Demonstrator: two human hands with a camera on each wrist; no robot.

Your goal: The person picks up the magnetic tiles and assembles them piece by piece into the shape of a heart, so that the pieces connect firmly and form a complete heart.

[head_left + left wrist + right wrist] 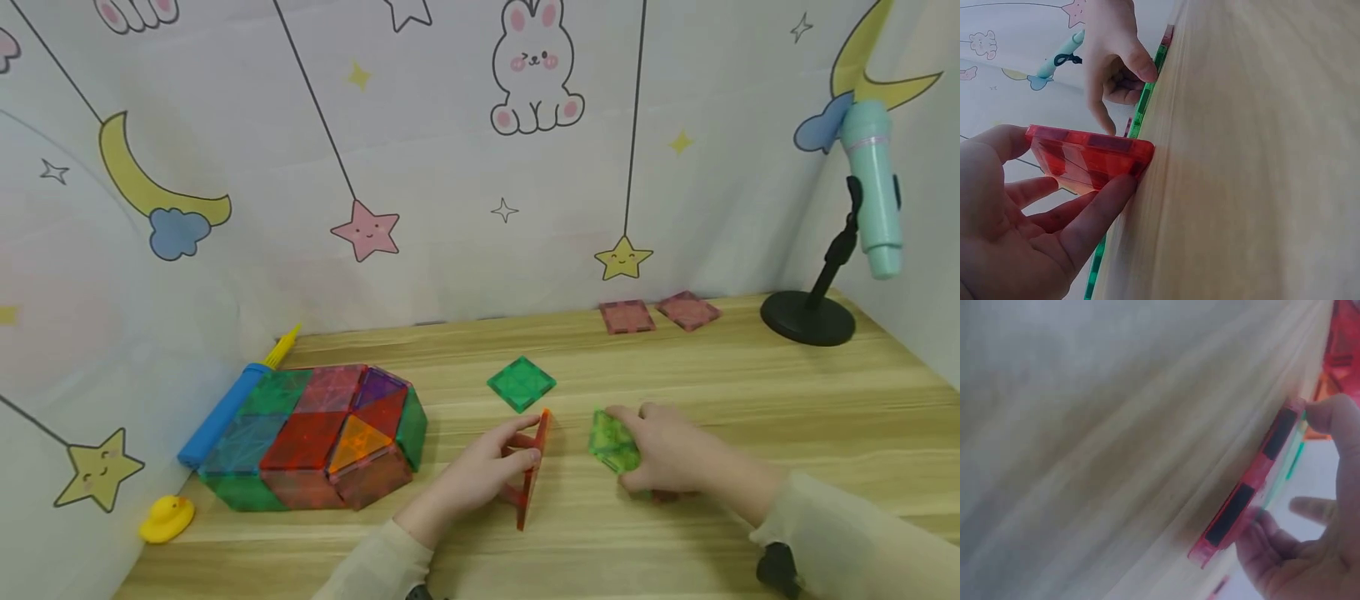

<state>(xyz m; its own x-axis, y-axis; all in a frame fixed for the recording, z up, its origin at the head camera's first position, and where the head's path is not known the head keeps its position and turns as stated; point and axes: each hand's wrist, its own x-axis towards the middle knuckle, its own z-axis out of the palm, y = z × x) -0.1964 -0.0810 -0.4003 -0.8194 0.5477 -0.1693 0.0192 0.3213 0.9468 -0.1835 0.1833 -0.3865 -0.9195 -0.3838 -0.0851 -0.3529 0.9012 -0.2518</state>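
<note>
My left hand (480, 467) holds a red magnetic tile (1088, 156) on its edge, upright on the table, with fingers on both sides. In the head view the tile shows an orange tint at its far corner. To the right, my right hand (663, 446) grips a light green magnetic tile (611, 442) lying flat, thumb on the near side and fingers on the far side. A red tile (1247, 487) with dark magnets along its edge sits against the green one, mostly hidden under the hand in the head view.
A block built of coloured magnetic tiles (300, 442) stands left. A green tile (521, 383) lies behind the hands; two pink tiles (627, 317) lie by the curtain. A blue tube with yellow tip (225, 412), yellow duck (167, 518) and microphone on a stand (873, 192) edge the table.
</note>
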